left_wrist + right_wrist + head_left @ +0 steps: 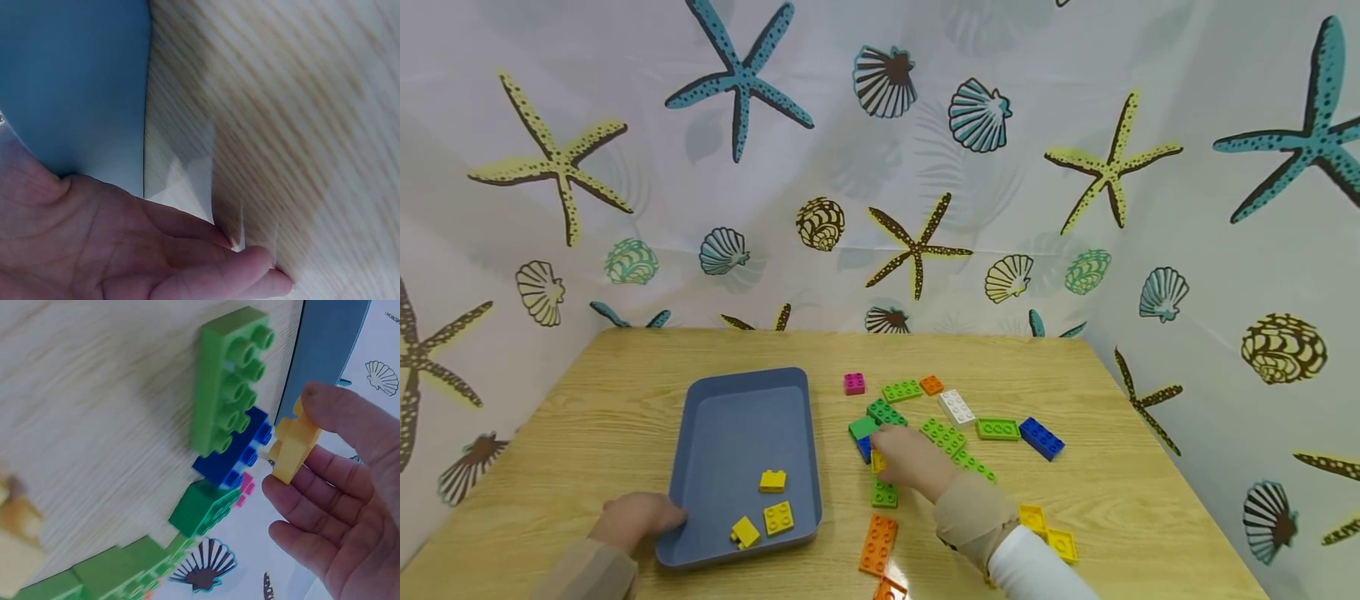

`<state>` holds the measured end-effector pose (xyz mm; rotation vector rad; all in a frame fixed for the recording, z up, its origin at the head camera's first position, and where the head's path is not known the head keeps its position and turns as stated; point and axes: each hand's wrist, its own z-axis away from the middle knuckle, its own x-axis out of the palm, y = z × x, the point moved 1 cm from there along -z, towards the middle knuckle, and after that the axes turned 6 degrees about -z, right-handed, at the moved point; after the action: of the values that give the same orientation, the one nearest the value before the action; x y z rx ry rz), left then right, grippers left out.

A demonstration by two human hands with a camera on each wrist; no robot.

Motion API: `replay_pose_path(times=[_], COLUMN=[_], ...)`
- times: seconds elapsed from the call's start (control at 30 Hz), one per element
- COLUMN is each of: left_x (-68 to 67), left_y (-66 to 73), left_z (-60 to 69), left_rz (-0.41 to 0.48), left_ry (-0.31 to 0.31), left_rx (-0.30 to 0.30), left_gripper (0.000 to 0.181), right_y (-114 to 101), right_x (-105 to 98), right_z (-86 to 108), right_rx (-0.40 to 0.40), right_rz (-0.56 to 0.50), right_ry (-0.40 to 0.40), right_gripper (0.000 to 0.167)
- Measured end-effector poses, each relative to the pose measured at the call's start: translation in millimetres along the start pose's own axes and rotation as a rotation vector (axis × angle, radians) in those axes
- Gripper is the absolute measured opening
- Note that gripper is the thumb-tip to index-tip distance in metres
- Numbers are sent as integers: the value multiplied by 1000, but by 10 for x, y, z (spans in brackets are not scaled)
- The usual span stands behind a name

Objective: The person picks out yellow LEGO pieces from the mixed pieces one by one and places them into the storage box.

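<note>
My right hand [913,458] pinches a small yellow brick [297,447] between thumb and fingers, above the right part of the table. Close by lie a blue brick [234,450], a dark green brick [203,506] and a light green brick [231,381]. My left hand [638,518] lies against the near left corner of the blue-grey tray [677,467]. In the left wrist view its fingers [206,275] stretch loosely beside the tray wall, and most of the thumb is hidden. Inside the tray are three yellow bricks [778,518].
Orange bricks [878,546] lie near the front edge, and more yellow bricks [1062,545] beside my right forearm. Farther back are a white brick [956,407], a blue brick [1041,438], a pink brick [854,383] and several green ones. A patterned curtain [820,167] surrounds the table.
</note>
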<state>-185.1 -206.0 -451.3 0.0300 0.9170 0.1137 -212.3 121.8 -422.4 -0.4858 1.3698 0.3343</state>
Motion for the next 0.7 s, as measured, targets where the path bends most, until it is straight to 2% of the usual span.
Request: replay_pose_path(times=[0.5,0.7], left_x=[19,7], left_y=[-15,-16], left_z=[-52,-45], left_rz=[0,-14], left_ry=[-20,-7], left_rx=[3,5], left_gripper=[51,52], right_y=[-326,-466], right_x=[-20,-41], right_z=[-193,-256], right_rx=[-106,-129], right_rz=[26,67], right_ry=[-9,-19], right_gripper=[32,35])
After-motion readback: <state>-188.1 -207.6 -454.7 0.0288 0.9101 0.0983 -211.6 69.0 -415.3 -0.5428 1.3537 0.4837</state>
